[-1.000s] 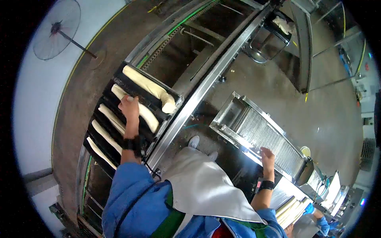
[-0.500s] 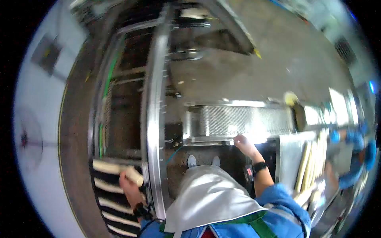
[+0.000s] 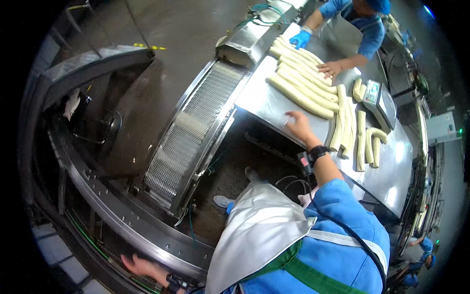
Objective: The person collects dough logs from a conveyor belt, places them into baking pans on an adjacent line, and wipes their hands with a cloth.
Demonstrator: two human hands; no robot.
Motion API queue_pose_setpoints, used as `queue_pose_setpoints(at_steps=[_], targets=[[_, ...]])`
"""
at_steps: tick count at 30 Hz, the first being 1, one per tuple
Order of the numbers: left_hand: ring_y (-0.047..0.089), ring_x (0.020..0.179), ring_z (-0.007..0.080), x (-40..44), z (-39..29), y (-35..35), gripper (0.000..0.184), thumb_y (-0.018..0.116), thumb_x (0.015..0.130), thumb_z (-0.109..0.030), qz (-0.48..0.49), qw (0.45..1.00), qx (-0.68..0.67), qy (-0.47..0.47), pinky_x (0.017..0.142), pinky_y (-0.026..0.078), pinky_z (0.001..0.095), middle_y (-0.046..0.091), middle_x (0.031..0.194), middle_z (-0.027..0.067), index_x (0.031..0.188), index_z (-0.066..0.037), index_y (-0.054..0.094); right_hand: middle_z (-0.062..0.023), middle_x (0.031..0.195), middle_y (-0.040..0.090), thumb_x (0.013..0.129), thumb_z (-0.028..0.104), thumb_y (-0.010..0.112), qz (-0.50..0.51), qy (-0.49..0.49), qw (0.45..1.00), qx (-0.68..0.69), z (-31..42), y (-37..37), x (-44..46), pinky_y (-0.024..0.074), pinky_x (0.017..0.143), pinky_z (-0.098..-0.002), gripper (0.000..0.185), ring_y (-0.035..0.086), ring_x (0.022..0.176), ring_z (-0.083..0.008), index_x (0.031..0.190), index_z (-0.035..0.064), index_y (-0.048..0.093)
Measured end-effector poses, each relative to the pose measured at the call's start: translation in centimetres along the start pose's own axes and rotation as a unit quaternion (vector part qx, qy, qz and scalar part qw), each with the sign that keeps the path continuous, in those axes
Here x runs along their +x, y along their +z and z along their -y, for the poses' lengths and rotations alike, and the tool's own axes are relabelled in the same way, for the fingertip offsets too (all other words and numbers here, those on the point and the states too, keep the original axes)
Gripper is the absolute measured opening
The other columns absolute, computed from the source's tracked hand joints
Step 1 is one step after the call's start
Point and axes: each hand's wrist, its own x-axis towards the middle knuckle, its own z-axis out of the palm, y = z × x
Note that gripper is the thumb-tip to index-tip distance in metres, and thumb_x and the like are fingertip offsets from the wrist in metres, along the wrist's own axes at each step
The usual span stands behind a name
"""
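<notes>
My right hand [image 3: 299, 126] reaches over the near edge of the metal table [image 3: 254, 95], its fingers apart and nothing in them. Just beyond it lie long pale dough rolls [image 3: 301, 95], side by side. More dough rolls [image 3: 344, 122] lie to its right, close but apart from my fingers. At the lower left, my left hand [image 3: 139, 267] is open and empty beside the curved metal rail [image 3: 132, 223] of a conveyor with a green strip. A co-worker's blue-gloved hand [image 3: 300, 39] and bare hand [image 3: 331, 68] rest on the far rolls.
A mesh belt [image 3: 196, 132] in a metal frame runs between the rail and a metal housing [image 3: 262, 34]. A digital scale [image 3: 381, 104] stands on the table's right, near short dough pieces [image 3: 374, 142]. Further people [image 3: 425, 252] are at the far right.
My view has swung right toward the table. My left hand has let go of the dough roll it held at the conveyor. My right hand has moved from the mesh belt's frame to the table.
</notes>
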Motion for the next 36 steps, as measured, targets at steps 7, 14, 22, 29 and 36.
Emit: queue_pose_setpoints(at_steps=[7,14,22,29,36], targets=[[0.046,0.120,0.0246,-15.1,-11.8,22.8,0.053,0.047,0.075,0.013,0.408,0.894,-0.184,-0.027,0.104,0.033,0.0362,0.048,0.130,0.0145,0.127,0.001,0.046,-0.0211,0.119,0.052,0.073,0.038,0.065,-0.114,0.088,0.969,-0.201,-9.5,-7.4,5.8,0.0314,0.099,-0.0469,0.056,0.043,0.114,-0.0367,0.117,0.0046,0.055],[0.055,0.108,0.0229,-36.2,-19.0,32.9,0.054,0.058,0.084,-0.001,0.765,0.611,-0.111,-0.172,0.091,0.046,0.0312,0.053,0.121,0.0175,0.134,-0.004,0.036,-0.0231,0.142,0.032,0.087,0.057,0.033,0.002,0.188,0.942,-0.279,-12.8,-7.1,7.0,0.0140,0.110,-0.0516,0.078,0.024,0.133,-0.0427,0.138,-0.0013,0.033],[0.052,0.111,0.0244,-46.5,-22.8,35.8,0.087,0.062,0.084,-0.006,0.778,0.517,-0.082,-0.347,0.093,0.044,0.0381,0.042,0.131,0.0181,0.144,-0.015,0.000,-0.0205,0.132,0.043,0.076,0.026,0.064,-0.122,0.005,0.960,-0.252,-13.6,-9.6,-0.8,0.0290,0.104,-0.0441,0.060,0.036,0.122,-0.0422,0.126,0.0012,0.046],[0.051,0.110,0.0185,-46.7,-22.2,35.4,0.089,0.061,0.085,-0.005,0.762,0.508,-0.155,-0.372,0.092,0.042,0.0338,0.041,0.132,0.0139,0.147,-0.019,-0.001,-0.0274,0.117,0.052,0.075,0.018,0.058,-0.121,0.293,0.945,-0.074,-17.9,-6.1,-7.7,0.0388,0.095,-0.0422,0.055,0.050,0.110,-0.0353,0.123,-0.0049,0.045],[0.036,0.129,0.0246,-41.5,-22.4,33.2,0.069,0.057,0.088,-0.019,0.798,0.444,-0.218,-0.343,0.106,0.033,0.0381,0.035,0.142,0.0104,0.144,-0.007,0.018,-0.0072,0.096,0.054,0.067,0.011,0.053,-0.019,0.120,0.920,0.374,-20.4,-15.4,-3.8,0.0419,0.078,-0.0303,0.039,0.051,0.089,-0.0188,0.105,0.0037,0.053]])
